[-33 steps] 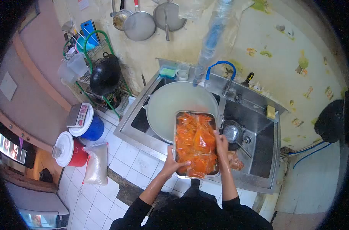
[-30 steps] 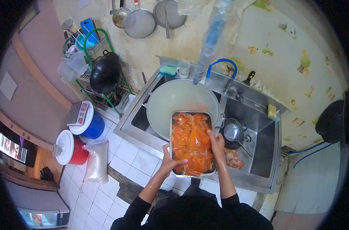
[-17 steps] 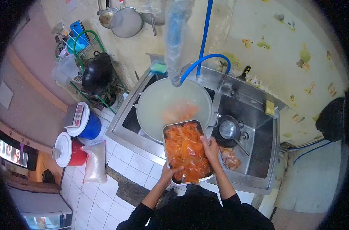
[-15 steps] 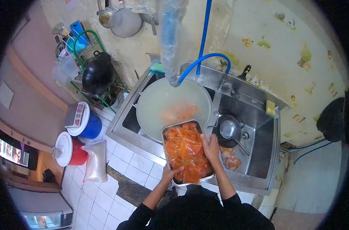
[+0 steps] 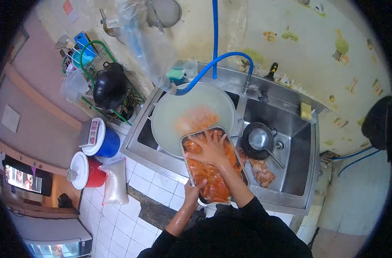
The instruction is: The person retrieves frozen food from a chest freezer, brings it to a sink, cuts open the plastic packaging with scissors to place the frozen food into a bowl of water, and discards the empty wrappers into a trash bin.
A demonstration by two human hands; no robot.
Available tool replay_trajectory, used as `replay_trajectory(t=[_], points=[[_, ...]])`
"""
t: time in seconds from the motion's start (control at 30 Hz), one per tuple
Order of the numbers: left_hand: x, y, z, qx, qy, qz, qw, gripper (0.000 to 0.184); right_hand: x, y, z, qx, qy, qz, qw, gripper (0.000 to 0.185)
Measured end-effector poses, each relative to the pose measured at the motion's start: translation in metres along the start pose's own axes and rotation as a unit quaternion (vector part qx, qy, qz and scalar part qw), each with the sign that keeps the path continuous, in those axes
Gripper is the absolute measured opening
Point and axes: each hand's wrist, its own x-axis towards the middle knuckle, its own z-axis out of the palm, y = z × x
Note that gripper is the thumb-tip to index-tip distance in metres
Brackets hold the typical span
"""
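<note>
Right hand [image 5: 209, 151], fingers spread, lies on orange packets [image 5: 215, 185], frame centre; left hand [image 5: 192, 194] clamps the tray [image 5: 185, 157] at left. I judge this one-sided grip could tip packets into the pot [image 5: 153, 124].

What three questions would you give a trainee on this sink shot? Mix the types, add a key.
1. Multiple choice: what does the right hand lie on with spread fingers?
A) black wok
B) orange-filled plastic packets
C) blue hose

2. Fill in: the left hand grips the edge of the ____.

3. Short answer: where does the digital scale sit?

Key:
1. B
2. metal tray
3. On the white lid of the blue bucket
</note>
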Motion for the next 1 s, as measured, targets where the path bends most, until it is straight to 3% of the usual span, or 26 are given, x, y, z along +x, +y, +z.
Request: replay_trajectory(t=[0.07, 0.17, 0.33, 0.57, 0.73, 0.8, 1.0], points=[[0.0, 0.004, 0.008, -0.058, 0.007, -0.012, 0.998, 0.04, 0.0, 0.0, -0.004, -0.012, 0.034, 0.012, 0.999, 0.074], [-0.006, 0.023, 0.017, -0.019, 0.021, -0.004, 1.0, 0.034, 0.002, 0.001, -0.023, -0.021, 0.058, 0.032, 0.998, 0.07], [-0.01, 0.049, 0.031, 0.052, 0.038, 0.034, 0.997, 0.028, 0.006, 0.007, -0.042, 0.106, 0.036, 0.081, 0.99, 0.074], [-0.011, 0.073, 0.046, 0.1, 0.035, 0.051, 0.993, 0.029, 0.011, 0.02, -0.047, 0.18, -0.01, 0.123, 0.976, 0.082], [-0.015, 0.096, 0.063, 0.16, 0.027, 0.066, 0.985, 0.031, 0.013, 0.031, -0.048, 0.265, 0.002, 0.142, 0.954, 0.082], [-0.017, 0.106, 0.072, 0.256, 0.063, 0.052, 0.963, 0.031, 0.012, 0.037, -0.048, 0.311, 0.01, 0.15, 0.938, 0.081], [-0.004, 0.109, 0.09, 0.273, 0.018, 0.05, 0.961, 0.031, 0.007, 0.062, -0.05, 0.356, 0.055, 0.181, 0.915, 0.083]])
